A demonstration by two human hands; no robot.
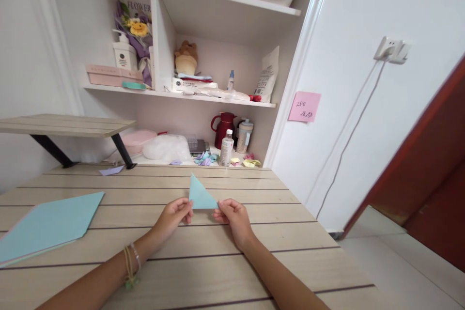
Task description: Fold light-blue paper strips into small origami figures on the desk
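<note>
A light blue triangle of folded paper [200,195] is held up over the middle of the wooden table [203,261]. My left hand [178,212] pinches its lower left corner between thumb and fingers. At the lower right corner, my right hand [234,218] grips the paper in the same way. The triangle's tallest point rises on the left side, near my left hand. Whether the paper touches the tabletop I cannot tell.
To the left lies a stack of light blue paper sheets [54,223]. A raised wooden stand [65,125] on black legs holds the back left. Folded paper pieces [206,158], a bottle [226,149] and a red jug [223,128] line the shelf behind.
</note>
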